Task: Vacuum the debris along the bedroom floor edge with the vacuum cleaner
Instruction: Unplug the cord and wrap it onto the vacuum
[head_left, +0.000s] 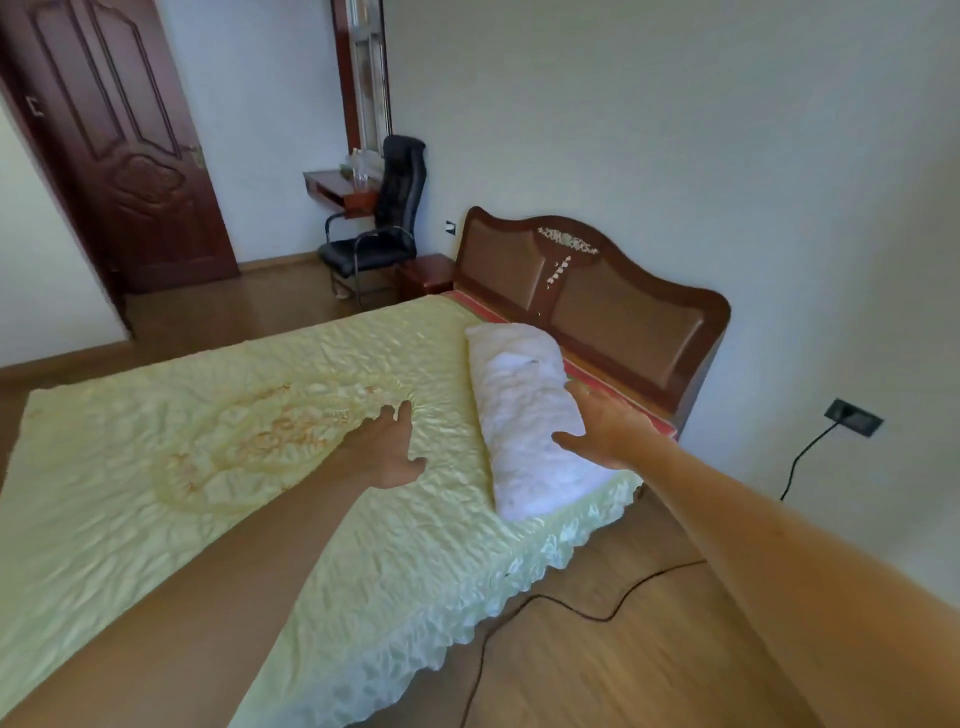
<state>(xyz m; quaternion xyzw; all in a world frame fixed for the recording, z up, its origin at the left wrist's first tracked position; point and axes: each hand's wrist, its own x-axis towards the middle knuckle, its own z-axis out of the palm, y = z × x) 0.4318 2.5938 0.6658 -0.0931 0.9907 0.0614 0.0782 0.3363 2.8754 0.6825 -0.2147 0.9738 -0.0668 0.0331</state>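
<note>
Both hands empty, fingers spread: left hand (387, 447) over bedspread (156, 467), right hand (605, 428) beside white pillow (524, 410).

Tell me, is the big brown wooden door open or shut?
Open. The dark brown panelled wooden door is swung inward, away from its frame, its edge standing out over the floor.

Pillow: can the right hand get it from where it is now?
Probably yes. The right hand is open at the pillow, at or near its right edge, with nothing between them. The left hand is over the bedspread, apart from the pillow.
</note>
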